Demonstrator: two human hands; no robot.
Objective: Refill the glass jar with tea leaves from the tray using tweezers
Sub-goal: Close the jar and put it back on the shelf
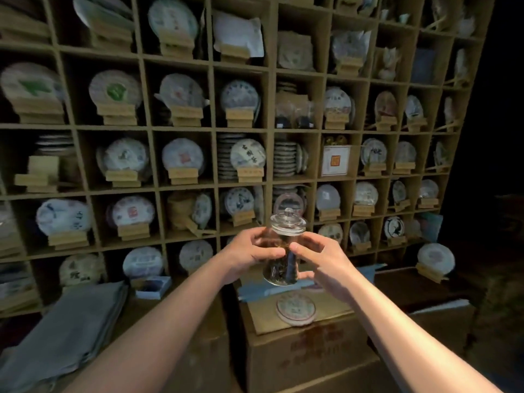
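Before the wall of shelves point(272, 129), above a cardboard box point(309, 353), I held the lidded glass jar point(283, 251) upright in mid-air, my left hand point(249, 256) and right hand point(323, 265) wrapped around opposite sides, presumably to keep its few tea leaves point(280, 269) from tipping.

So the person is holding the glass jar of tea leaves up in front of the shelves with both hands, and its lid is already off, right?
Not quite. The head view shows both hands, left and right, holding the glass jar of tea leaves up in front of the shelves, but its glass lid is on, sitting on the jar's mouth.
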